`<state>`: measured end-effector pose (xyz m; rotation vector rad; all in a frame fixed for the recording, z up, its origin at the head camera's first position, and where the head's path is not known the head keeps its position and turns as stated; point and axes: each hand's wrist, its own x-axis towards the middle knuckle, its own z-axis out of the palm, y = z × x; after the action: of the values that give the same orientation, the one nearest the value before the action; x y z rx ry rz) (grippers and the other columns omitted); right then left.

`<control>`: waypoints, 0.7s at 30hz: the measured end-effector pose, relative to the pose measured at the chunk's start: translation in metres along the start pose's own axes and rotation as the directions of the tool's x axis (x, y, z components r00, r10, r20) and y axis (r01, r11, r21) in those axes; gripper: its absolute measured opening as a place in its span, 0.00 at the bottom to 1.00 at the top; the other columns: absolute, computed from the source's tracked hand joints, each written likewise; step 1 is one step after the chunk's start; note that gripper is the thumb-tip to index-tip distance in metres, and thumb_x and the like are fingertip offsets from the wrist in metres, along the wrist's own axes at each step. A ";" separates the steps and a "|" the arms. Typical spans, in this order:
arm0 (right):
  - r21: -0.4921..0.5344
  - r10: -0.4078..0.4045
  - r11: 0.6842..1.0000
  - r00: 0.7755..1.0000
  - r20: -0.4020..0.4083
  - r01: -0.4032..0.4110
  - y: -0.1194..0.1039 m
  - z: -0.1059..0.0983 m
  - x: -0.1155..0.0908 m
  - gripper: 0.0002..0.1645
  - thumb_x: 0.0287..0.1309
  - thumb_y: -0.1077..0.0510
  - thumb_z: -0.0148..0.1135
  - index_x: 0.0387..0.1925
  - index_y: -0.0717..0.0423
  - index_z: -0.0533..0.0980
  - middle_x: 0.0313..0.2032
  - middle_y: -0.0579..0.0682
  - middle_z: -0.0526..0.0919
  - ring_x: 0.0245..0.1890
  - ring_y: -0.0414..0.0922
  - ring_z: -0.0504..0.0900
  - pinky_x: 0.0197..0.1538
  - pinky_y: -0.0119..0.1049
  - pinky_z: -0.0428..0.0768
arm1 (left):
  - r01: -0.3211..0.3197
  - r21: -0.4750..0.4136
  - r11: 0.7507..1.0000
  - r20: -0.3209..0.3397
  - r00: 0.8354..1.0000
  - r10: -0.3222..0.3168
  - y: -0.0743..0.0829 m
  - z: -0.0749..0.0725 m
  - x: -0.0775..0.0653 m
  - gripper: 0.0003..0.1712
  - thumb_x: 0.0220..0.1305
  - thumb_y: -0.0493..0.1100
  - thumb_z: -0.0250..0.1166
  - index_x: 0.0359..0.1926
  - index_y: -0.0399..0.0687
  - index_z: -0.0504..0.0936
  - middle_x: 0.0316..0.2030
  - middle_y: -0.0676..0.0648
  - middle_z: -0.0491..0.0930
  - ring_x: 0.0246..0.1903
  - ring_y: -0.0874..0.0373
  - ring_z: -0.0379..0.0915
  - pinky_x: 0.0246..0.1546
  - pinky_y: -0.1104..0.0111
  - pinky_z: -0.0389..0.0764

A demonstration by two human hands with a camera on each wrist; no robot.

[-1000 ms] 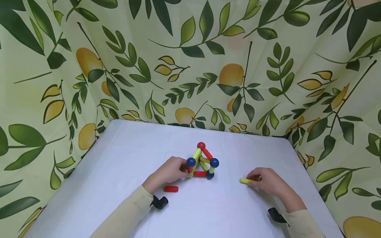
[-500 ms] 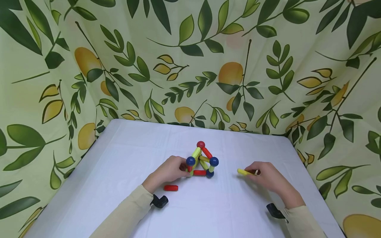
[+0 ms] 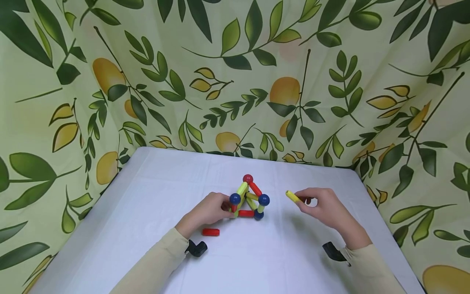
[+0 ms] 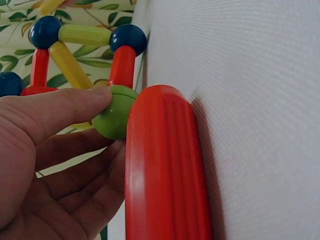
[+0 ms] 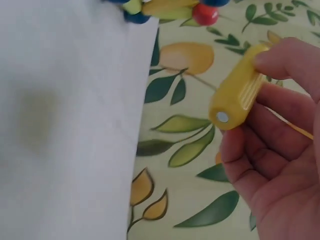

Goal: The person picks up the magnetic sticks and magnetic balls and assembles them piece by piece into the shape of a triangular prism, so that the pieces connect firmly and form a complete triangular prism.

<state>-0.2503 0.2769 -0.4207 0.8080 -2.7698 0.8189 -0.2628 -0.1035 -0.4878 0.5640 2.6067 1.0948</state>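
Note:
In the middle of the table stands a frame of magnetic rods and balls, with a red ball [image 3: 247,178] on top and blue balls [image 3: 264,199] lower down. My left hand [image 3: 213,210] is at its left lower corner. There the thumb and fingers pinch a green ball [image 4: 114,114], joined to a red rod [image 4: 122,67]. Between thumb and fingers, my right hand [image 3: 324,206] holds a yellow magnetic rod [image 3: 292,196] above the table, right of the frame. A metal disc shows in the end of that rod [image 5: 231,97] in the right wrist view.
A loose red rod [image 3: 211,232] lies on the white table [image 3: 257,261] in front of the frame, near my left wrist. A leaf-patterned cloth [image 3: 235,81] rises behind the table and at both sides. Each wrist carries a small black camera [image 3: 196,248].
My right hand has lifted the yellow magnetic rod off the table and brought it left, closer to the frame, with its tip turned up. My left hand and the frame stay put.

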 end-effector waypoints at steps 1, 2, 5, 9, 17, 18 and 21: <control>0.003 -0.020 1.000 1.000 -0.020 0.020 -0.002 0.000 0.002 0.14 0.60 0.66 0.78 0.47 0.54 0.91 0.37 0.37 0.88 0.36 0.40 0.81 0.36 0.35 0.81 | -0.001 0.001 1.000 0.000 1.000 0.001 0.000 0.000 0.000 0.16 0.64 0.45 0.82 0.49 0.45 0.91 0.32 0.56 0.83 0.34 0.57 0.78 0.39 0.65 0.82; 0.005 -0.041 0.999 0.998 -0.043 0.041 -0.005 0.000 0.005 0.14 0.59 0.66 0.79 0.47 0.54 0.91 0.38 0.38 0.89 0.37 0.40 0.81 0.37 0.35 0.81 | -0.002 0.002 1.000 -0.001 1.000 0.002 -0.001 0.000 0.001 0.16 0.64 0.45 0.82 0.49 0.45 0.91 0.32 0.56 0.83 0.34 0.57 0.78 0.40 0.65 0.82; 0.015 -0.113 0.993 0.989 -0.099 0.115 -0.015 -0.001 0.014 0.15 0.58 0.68 0.79 0.47 0.53 0.90 0.39 0.38 0.89 0.37 0.41 0.82 0.38 0.34 0.82 | -0.010 0.005 1.000 -0.010 1.000 0.010 -0.002 0.001 0.001 0.16 0.64 0.45 0.82 0.49 0.45 0.91 0.32 0.56 0.83 0.34 0.57 0.78 0.40 0.65 0.82; 0.054 -0.209 0.974 0.968 -0.140 0.219 -0.033 -0.001 0.031 0.17 0.56 0.68 0.80 0.46 0.51 0.89 0.40 0.38 0.89 0.38 0.42 0.83 0.40 0.33 0.83 | -0.021 0.006 1.000 -0.024 1.000 0.021 -0.003 0.000 0.001 0.16 0.64 0.44 0.82 0.50 0.44 0.91 0.33 0.56 0.84 0.35 0.57 0.78 0.41 0.64 0.83; 0.150 -0.271 0.947 0.957 -0.103 0.285 -0.065 0.009 0.063 0.16 0.59 0.65 0.81 0.47 0.46 0.88 0.44 0.36 0.86 0.42 0.39 0.84 0.46 0.36 0.86 | -0.022 0.001 1.000 -0.026 0.999 0.022 -0.002 0.000 0.001 0.16 0.64 0.43 0.82 0.50 0.44 0.91 0.34 0.56 0.84 0.35 0.57 0.78 0.42 0.64 0.83; 0.158 -0.277 0.944 0.956 -0.093 0.289 -0.067 0.011 0.065 0.16 0.60 0.64 0.81 0.47 0.47 0.88 0.44 0.36 0.87 0.42 0.39 0.84 0.46 0.36 0.86 | -0.023 -0.001 1.000 -0.023 0.999 0.023 -0.002 0.000 0.001 0.15 0.64 0.43 0.82 0.50 0.44 0.91 0.34 0.56 0.84 0.35 0.57 0.78 0.42 0.64 0.83; 0.179 -0.291 0.937 0.953 -0.079 0.301 -0.070 0.019 0.072 0.16 0.61 0.64 0.81 0.49 0.48 0.88 0.44 0.37 0.88 0.43 0.38 0.85 0.48 0.38 0.87 | -0.022 -0.006 1.000 -0.017 1.000 0.022 -0.002 -0.001 0.000 0.15 0.64 0.43 0.82 0.50 0.45 0.91 0.34 0.56 0.84 0.35 0.56 0.78 0.42 0.64 0.82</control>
<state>-0.2737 0.1842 -0.3840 1.1841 -2.4642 1.0339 -0.2640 -0.1053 -0.4884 0.5865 2.6163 1.1185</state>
